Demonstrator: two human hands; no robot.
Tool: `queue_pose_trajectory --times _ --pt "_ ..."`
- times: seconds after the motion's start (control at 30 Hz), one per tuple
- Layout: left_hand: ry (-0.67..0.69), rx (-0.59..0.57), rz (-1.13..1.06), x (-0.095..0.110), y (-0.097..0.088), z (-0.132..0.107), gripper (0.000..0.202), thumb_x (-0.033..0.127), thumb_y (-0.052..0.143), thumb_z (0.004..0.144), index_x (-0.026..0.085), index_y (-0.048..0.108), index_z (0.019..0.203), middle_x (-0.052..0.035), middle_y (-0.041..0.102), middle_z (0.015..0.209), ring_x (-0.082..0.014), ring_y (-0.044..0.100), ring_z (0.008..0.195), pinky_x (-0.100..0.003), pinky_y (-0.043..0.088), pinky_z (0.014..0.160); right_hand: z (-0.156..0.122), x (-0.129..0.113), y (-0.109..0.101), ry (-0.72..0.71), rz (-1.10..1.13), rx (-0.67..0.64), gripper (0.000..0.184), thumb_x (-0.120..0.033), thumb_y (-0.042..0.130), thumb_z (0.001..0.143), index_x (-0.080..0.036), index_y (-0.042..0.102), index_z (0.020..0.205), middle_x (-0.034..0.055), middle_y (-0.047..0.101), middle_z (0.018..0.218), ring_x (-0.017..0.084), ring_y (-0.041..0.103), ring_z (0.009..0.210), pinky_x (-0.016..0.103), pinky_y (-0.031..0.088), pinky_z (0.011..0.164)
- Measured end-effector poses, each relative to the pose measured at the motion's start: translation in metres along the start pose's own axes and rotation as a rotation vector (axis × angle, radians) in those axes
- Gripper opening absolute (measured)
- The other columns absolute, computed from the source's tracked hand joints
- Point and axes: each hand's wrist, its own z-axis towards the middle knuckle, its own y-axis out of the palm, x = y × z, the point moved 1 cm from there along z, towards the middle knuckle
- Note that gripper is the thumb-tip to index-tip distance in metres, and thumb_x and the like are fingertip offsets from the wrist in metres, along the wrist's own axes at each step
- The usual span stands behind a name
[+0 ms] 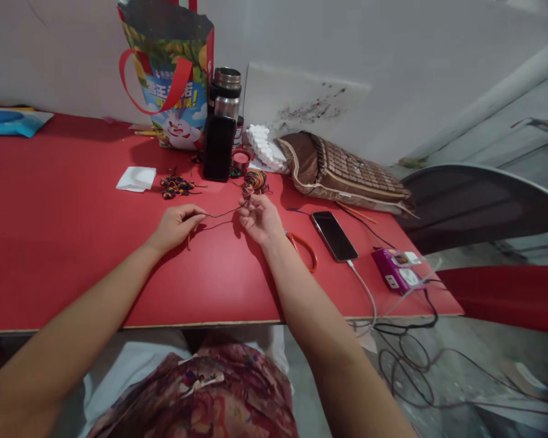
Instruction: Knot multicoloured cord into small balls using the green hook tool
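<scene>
A thin dark cord (221,214) runs between my two hands above the red table. My left hand (177,226) pinches one end of it between thumb and fingers, with a short tail hanging below. The fingers of my right hand (259,219) are curled on the other end; exactly how they grip it is partly hidden. Just beyond my right hand lies a bundle of multicoloured cord (254,181). Several small knotted pieces of coloured cord (177,185) rest in a pile past my left hand. Orange-handled scissors (307,249) lie partly under my right forearm.
On the red table (73,243) stand a printed bag (178,91), a steel bottle (227,91) and an upright black phone (219,149). A white paper (137,179) lies left. Rightward are a brown cushion (347,170), a charging phone (334,236) and a purple power strip (398,271) with trailing cables.
</scene>
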Motion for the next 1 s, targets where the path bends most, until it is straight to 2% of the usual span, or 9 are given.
queue_pose_trajectory --times 0.13,0.2,0.27,0.33,0.43,0.57,0.67,0.87,1.0 --pt "-0.054 0.064 -0.097 0.003 0.001 0.003 0.035 0.055 0.086 0.084 0.020 0.081 0.088 -0.0039 0.076 0.083 -0.0159 0.068 0.071 -0.032 0.067 0.072 0.002 0.009 -0.001 -0.079 -0.187 0.025 0.011 -0.025 0.073 0.086 -0.020 0.064 0.086 0.0007 0.074 0.074 0.009 0.060 0.054 0.020 0.048 0.048" --pt "-0.072 0.074 -0.120 0.006 0.001 0.003 0.032 0.051 0.088 0.083 0.020 0.082 0.088 -0.0043 0.078 0.085 -0.0155 0.070 0.073 -0.028 0.065 0.069 0.003 0.013 -0.001 -0.144 -0.279 0.043 0.013 -0.025 0.077 0.084 -0.020 0.065 0.088 0.0003 0.075 0.071 0.009 0.061 0.052 0.020 0.047 0.047" --pt "-0.089 0.075 -0.136 0.008 0.001 0.002 0.025 0.044 0.087 0.085 0.020 0.082 0.091 -0.0015 0.074 0.075 -0.0127 0.066 0.065 -0.025 0.062 0.063 0.005 0.017 0.000 -0.204 -0.370 0.064 0.015 -0.025 0.079 0.081 -0.020 0.066 0.088 -0.0023 0.072 0.063 0.009 0.057 0.047 0.019 0.041 0.043" --pt "-0.115 0.055 -0.163 0.010 -0.001 0.002 0.024 0.042 0.080 0.091 0.019 0.082 0.100 0.0050 0.059 0.056 -0.0100 0.053 0.046 -0.024 0.055 0.051 0.007 0.020 0.001 -0.253 -0.453 0.087 0.015 -0.025 0.079 0.080 -0.021 0.066 0.086 -0.0061 0.066 0.054 0.008 0.049 0.040 0.019 0.033 0.039" --pt "-0.144 0.043 -0.212 0.011 -0.004 0.006 0.025 0.042 0.076 0.092 0.019 0.077 0.100 0.0038 0.061 0.058 -0.0128 0.055 0.044 -0.025 0.050 0.041 0.009 0.023 0.002 -0.302 -0.550 0.112 0.014 -0.028 0.077 0.080 -0.021 0.067 0.087 -0.0091 0.059 0.050 0.008 0.044 0.039 0.021 0.030 0.040" --pt "-0.143 0.078 -0.234 0.010 -0.007 0.012 0.018 0.037 0.073 0.094 0.019 0.071 0.092 0.0032 0.063 0.060 -0.0115 0.057 0.045 -0.024 0.050 0.045 0.005 0.029 0.005 -0.340 -0.648 0.117 0.017 -0.031 0.078 0.079 -0.023 0.071 0.092 -0.0060 0.065 0.061 0.011 0.053 0.050 0.023 0.038 0.049" --pt "-0.124 0.101 -0.209 0.010 -0.009 0.012 0.013 0.032 0.072 0.096 0.020 0.074 0.099 0.0018 0.069 0.067 -0.0120 0.062 0.049 -0.024 0.050 0.049 -0.004 0.038 0.010 -0.346 -0.694 0.102 0.020 -0.033 0.078 0.081 -0.025 0.072 0.098 -0.0013 0.074 0.079 0.013 0.055 0.058 0.026 0.043 0.055" --pt "-0.058 0.196 -0.128 0.014 -0.021 0.012 0.009 0.029 0.076 0.094 0.021 0.079 0.097 0.0003 0.073 0.071 -0.0146 0.067 0.063 -0.026 0.055 0.062 -0.022 0.054 0.018 -0.303 -0.733 0.044 0.019 -0.037 0.073 0.087 -0.025 0.071 0.102 0.0038 0.077 0.089 0.019 0.067 0.072 0.032 0.053 0.067" --pt "-0.056 0.238 -0.117 0.010 -0.026 0.015 0.015 0.034 0.073 0.098 0.020 0.076 0.102 -0.0028 0.077 0.078 -0.0147 0.068 0.062 -0.026 0.053 0.056 -0.015 0.055 0.017 -0.311 -0.763 0.029 0.020 -0.040 0.070 0.089 -0.025 0.069 0.103 0.0037 0.074 0.085 0.018 0.062 0.066 0.031 0.049 0.060"
